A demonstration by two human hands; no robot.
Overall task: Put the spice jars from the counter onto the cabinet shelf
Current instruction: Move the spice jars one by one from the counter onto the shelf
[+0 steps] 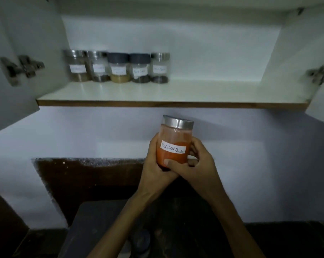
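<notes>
A glass jar of orange-red powder (174, 140), steel-lidded and labelled "Red chilli Powder", is upright in the air below the shelf. My left hand (153, 166) wraps its left side and base. My right hand (198, 162) grips the right side, thumb lying across the jar's lower front. The white cabinet shelf (194, 92) hangs above, with a brown front edge. Several labelled spice jars (118, 67) stand in a row at its back left; the rightmost (160, 67) has a steel lid.
Both cabinet doors are swung open, the left door (14, 58) and right door (322, 101) flanking the shelf with their hinges showing. A dark counter (101, 229) lies below, where another dark-lidded jar (140, 239) is dimly seen between my forearms.
</notes>
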